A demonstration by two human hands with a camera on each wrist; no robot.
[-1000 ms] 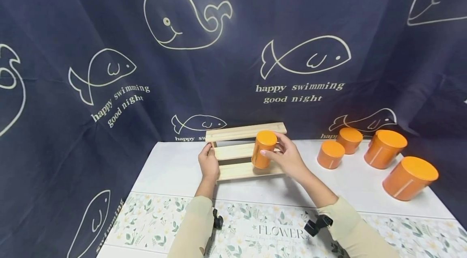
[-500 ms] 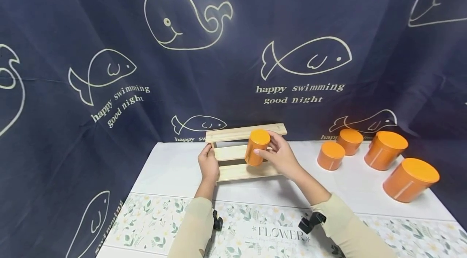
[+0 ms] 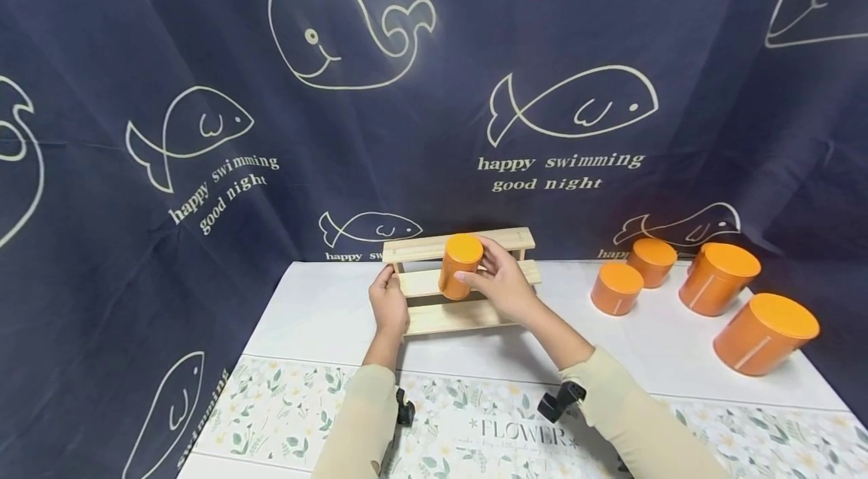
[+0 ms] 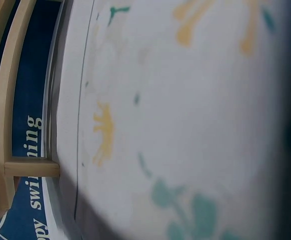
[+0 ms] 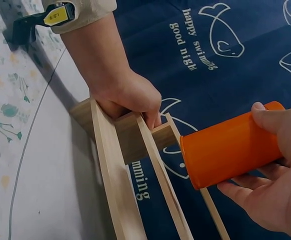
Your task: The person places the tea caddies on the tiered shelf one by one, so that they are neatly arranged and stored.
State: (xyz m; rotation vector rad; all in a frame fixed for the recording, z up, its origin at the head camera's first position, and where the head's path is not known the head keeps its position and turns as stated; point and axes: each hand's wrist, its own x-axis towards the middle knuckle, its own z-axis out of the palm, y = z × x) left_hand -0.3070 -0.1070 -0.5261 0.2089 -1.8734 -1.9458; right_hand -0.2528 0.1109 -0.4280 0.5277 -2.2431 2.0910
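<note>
"Wooden rack (image 3: 420, 285), lower middle of the frame: is it held?"
"Yes, the left hand (image 3: 389, 306) grips its left end."
"And the tall orange canister (image 3: 453, 268)?"
"Clasped in the right hand (image 3: 503, 285), just right of centre, hiding part of the rack."
"Anything smaller?"
"Two shorter canisters (image 3: 616, 291), right of the frame."

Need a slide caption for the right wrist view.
The right hand holds an orange canister near a wooden slatted rack that the left hand grips.

2 forearms (image 3: 561, 338) stretch forward, left hand (image 3: 389, 306) and right hand (image 3: 504, 285) gripping with curled fingers (image 5: 237, 194).
</note>
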